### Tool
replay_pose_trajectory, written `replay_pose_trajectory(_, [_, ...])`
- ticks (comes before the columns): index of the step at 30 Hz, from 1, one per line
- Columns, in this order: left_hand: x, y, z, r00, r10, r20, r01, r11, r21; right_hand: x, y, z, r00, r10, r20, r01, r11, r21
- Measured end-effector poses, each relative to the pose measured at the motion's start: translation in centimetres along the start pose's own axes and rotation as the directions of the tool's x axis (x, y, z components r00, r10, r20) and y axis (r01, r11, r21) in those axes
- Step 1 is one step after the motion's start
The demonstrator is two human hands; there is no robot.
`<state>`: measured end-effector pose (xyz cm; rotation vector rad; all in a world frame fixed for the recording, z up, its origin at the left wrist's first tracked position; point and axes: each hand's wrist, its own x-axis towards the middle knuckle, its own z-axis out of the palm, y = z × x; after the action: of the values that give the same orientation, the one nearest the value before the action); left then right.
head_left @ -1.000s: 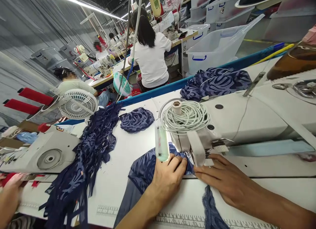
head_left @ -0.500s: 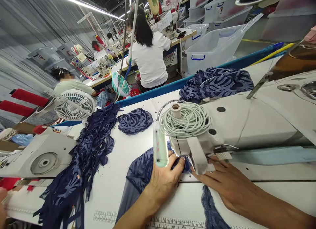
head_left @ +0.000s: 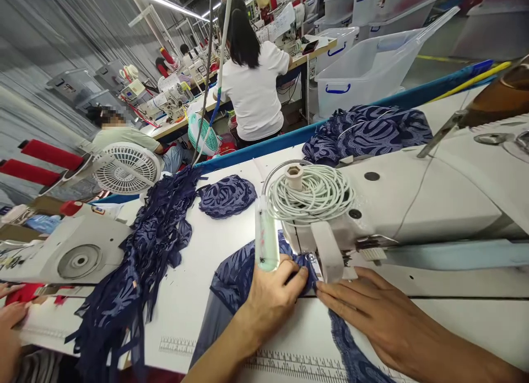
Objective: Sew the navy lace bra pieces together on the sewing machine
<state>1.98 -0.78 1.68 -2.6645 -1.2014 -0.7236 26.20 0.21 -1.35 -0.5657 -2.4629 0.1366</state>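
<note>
Navy lace fabric [head_left: 231,281] lies on the white sewing table, partly under the head of a sewing machine [head_left: 392,201]. My left hand [head_left: 270,295] is closed on the lace just left of the needle area, thumb and index finger drawn together. My right hand [head_left: 367,308] rests flat with its fingers stretched out, their tips at the fabric edge by the presser foot. A narrow scalloped lace end [head_left: 349,344] hangs towards me between my forearms. The needle and stitch line are hidden behind the machine head and my fingers.
Coiled pale cord [head_left: 314,193] tops the machine. Navy strips [head_left: 152,251] heap at left, beside a small lace piece [head_left: 227,197]. More lace [head_left: 367,132] is piled behind the machine. A co-worker's hand [head_left: 10,317] shows at far left, near another machine [head_left: 82,253].
My right hand has drawn slightly left and towards me. The hanging lace end has shifted left. More of the co-worker's hands shows at far left. The view has shifted slightly.
</note>
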Motion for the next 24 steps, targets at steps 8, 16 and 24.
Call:
replay_pose_trajectory(8, [-0.6,0.2,0.9,1.000,0.005,-0.014,-0.004,0.998,0.059,-0.6,0.3,0.6,1.000,-0.004,0.023,0.004,1.000,-0.012])
replay_pose_trajectory(16, [0.4,-1.8,1.1,0.983,-0.024,0.182,0.005,0.995,0.104,0.2,0.7,0.7,0.994,0.006,0.107,0.006,0.993,-0.119])
replay_pose_trajectory(24, [-0.5,1.7,0.9,0.983,-0.163,-0.080,0.170,0.982,0.085,0.6,-0.5,0.3,1.000,0.022,0.018,-0.020,0.995,-0.095])
